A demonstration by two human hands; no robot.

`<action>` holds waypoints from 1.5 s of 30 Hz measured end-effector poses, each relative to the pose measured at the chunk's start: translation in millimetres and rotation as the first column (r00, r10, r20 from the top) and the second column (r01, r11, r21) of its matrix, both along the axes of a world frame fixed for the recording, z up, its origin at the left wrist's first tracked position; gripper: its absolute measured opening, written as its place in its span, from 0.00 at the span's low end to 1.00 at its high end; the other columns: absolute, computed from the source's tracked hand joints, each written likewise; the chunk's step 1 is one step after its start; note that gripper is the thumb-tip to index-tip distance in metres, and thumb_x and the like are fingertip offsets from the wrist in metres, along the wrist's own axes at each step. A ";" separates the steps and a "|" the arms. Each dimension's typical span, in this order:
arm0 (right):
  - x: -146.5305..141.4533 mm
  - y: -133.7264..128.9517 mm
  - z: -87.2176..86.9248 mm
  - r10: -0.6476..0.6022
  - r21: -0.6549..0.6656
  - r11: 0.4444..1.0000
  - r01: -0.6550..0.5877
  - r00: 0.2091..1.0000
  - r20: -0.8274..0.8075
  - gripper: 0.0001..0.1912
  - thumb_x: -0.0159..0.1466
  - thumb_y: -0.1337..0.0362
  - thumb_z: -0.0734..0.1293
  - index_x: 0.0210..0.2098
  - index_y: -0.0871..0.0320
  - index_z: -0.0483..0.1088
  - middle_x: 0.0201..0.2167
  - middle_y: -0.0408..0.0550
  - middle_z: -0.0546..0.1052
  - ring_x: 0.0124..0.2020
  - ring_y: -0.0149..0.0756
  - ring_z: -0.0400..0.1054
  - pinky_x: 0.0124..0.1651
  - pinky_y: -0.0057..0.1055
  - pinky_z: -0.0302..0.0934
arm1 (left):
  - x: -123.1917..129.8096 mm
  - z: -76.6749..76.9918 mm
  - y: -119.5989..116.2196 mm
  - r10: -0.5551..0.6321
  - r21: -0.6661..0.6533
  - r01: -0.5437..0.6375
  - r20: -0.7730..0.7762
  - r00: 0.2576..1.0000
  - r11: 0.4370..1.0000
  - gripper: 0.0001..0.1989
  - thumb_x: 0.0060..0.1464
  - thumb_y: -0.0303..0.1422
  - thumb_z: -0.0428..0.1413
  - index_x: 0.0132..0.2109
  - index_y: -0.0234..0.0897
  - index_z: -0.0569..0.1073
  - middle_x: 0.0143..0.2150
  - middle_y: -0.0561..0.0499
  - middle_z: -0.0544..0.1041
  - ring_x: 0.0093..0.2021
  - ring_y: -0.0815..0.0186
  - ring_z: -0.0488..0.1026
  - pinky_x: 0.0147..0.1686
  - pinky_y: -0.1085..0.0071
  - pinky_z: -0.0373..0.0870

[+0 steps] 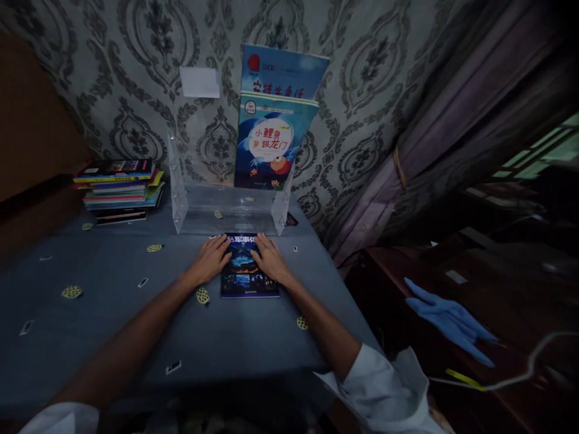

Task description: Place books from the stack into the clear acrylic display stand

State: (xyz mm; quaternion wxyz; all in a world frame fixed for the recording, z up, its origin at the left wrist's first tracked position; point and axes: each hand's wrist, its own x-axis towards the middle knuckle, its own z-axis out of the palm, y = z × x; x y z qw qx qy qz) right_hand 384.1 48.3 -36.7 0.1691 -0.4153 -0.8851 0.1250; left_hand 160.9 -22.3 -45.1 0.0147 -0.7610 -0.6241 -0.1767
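A dark blue book (246, 283) with a white title lies flat on the grey-blue tablecloth, in front of a clear acrylic rack (178, 205). My left hand (211, 259) rests on the book's left edge, fingers stretched toward its top. On the right edge lies my right hand (271, 259), its fingers apart and flat. Neither hand is wrapped round anything. Two picture books stand at the right side of the rack: a blue one with an orange fish (266, 150) in front, and a taller blue one (284, 69) behind it.
Several books are stacked (120, 187) at the table's back left. Patterned wallpaper with a white card (199, 82) is behind. A purple curtain (420, 126) hangs at the right, above a dark red surface with blue gloves (447, 316) and a pale cable (515, 377).
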 end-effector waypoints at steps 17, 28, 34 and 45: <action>23.3 -45.2 7.3 0.093 0.020 0.995 -0.094 0.993 0.073 0.29 0.73 0.56 0.55 0.69 0.63 0.57 0.71 0.59 0.57 0.73 0.45 0.48 0.72 0.51 0.46 | 1.5 1.3 -1.7 0.010 0.017 -0.011 0.004 1.000 1.000 0.24 0.67 0.38 0.46 0.65 0.34 0.67 0.69 0.41 0.65 0.68 0.54 0.62 0.68 0.55 0.57; 36.0 -73.2 6.6 0.113 0.026 0.993 -0.115 0.992 0.049 0.29 0.73 0.55 0.55 0.69 0.60 0.57 0.71 0.58 0.58 0.73 0.44 0.48 0.72 0.53 0.46 | -0.4 -1.8 -0.3 -0.004 0.062 0.003 0.012 1.000 0.998 0.23 0.67 0.38 0.47 0.64 0.36 0.68 0.68 0.41 0.67 0.67 0.55 0.64 0.66 0.54 0.60; 37.9 -75.7 4.5 0.113 0.039 0.993 -0.114 0.993 0.031 0.28 0.72 0.56 0.57 0.69 0.60 0.59 0.71 0.57 0.58 0.73 0.45 0.49 0.72 0.53 0.47 | 1.0 0.2 -4.6 -0.087 0.094 0.086 0.006 0.996 0.992 0.21 0.68 0.36 0.45 0.62 0.35 0.71 0.65 0.41 0.71 0.67 0.54 0.65 0.65 0.52 0.62; 38.2 -72.6 1.6 0.139 0.049 0.989 -0.137 0.989 -0.043 0.28 0.72 0.56 0.58 0.69 0.58 0.59 0.71 0.57 0.59 0.72 0.46 0.50 0.71 0.53 0.50 | 11.8 6.6 -21.0 -0.278 0.168 0.267 0.044 0.960 0.949 0.17 0.67 0.32 0.49 0.58 0.37 0.75 0.60 0.41 0.75 0.62 0.54 0.71 0.61 0.51 0.68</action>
